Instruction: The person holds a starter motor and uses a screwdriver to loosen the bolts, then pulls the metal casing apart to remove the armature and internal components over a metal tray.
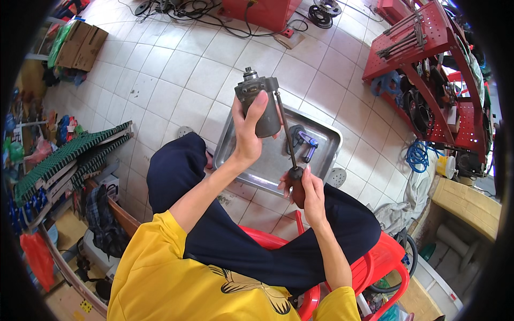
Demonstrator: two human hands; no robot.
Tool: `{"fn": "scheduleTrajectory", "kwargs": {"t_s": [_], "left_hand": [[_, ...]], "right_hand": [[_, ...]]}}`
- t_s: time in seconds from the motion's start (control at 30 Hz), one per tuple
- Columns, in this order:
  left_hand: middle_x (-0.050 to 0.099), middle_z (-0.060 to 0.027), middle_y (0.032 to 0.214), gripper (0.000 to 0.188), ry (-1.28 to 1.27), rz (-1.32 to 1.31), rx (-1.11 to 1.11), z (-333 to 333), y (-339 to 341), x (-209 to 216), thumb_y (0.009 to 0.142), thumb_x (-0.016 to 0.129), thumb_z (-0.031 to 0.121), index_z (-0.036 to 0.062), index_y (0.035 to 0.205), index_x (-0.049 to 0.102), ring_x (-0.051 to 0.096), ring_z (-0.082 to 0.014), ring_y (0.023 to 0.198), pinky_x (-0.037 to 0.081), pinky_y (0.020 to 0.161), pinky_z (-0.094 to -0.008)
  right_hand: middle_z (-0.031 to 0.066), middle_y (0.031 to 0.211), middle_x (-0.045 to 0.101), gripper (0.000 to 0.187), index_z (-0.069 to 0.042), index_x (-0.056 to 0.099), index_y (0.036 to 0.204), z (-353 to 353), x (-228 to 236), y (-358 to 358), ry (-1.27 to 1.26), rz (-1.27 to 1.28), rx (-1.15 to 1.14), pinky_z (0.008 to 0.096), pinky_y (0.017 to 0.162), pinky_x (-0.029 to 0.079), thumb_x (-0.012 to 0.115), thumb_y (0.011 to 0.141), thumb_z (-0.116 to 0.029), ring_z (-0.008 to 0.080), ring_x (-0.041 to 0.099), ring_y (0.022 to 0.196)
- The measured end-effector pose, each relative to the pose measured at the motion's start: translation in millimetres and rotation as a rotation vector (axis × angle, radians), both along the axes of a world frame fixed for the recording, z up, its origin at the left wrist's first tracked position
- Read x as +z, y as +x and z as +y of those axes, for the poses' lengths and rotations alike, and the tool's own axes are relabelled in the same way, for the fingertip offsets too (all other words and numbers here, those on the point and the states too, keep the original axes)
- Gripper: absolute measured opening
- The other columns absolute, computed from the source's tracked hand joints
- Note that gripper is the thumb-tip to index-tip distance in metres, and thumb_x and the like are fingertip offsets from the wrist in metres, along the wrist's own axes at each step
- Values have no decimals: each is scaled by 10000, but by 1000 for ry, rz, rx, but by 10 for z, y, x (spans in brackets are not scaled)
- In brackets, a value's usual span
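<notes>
**Two hands hold a motor and a long tool**

The left hand is wrapped around a dark grey metal motor, shaped like a fat can. The thumb presses on its near side, and some fingertips peek out on the right. The motor is up in the air over a shiny silver metal tray.

The right hand pinches the brown handle of a screwdriver with a long, thin, dark rod. Its fingers are curled in.

The motor is up and to the left of the right hand. It leans, with its small toothed end pointing up, away from the body, and a bit left. The rod leans nearly the same way, close along the motor's right side. Its far end is at the motor's top right edge. I cannot tell if they touch. The left hand is nearer the motor.

Dark and blue-purple metal parts lie in the tray.
</notes>
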State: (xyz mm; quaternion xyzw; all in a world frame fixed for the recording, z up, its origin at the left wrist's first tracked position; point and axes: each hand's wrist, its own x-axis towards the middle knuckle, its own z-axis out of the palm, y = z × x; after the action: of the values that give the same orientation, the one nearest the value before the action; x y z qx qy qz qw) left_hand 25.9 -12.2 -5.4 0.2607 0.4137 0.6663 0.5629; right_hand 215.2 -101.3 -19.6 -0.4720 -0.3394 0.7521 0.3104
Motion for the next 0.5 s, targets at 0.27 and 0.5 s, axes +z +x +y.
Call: {"fn": "scheduleTrajectory", "kwargs": {"t_s": [0.27, 0.5], "left_hand": [[620, -140, 692, 472, -14, 5, 15, 3, 5, -38, 1022, 502, 489, 23, 995, 569, 564, -172, 510, 439, 440, -294], [623, -140, 697, 464, -48, -26, 47, 2, 45, 6, 1022, 508, 481, 26, 972, 582, 565, -174, 513, 438, 440, -295]], "right_hand": [[77, 840, 603, 484, 23, 561, 1221, -19, 57, -9, 102, -38, 16, 247, 544, 458, 455, 1091, -430, 110, 570, 630], [93, 778, 642, 547, 23, 612, 1085, -15, 124, -78, 91, -58, -46, 259, 558, 440, 391, 1097, -477, 117, 555, 600]]}}
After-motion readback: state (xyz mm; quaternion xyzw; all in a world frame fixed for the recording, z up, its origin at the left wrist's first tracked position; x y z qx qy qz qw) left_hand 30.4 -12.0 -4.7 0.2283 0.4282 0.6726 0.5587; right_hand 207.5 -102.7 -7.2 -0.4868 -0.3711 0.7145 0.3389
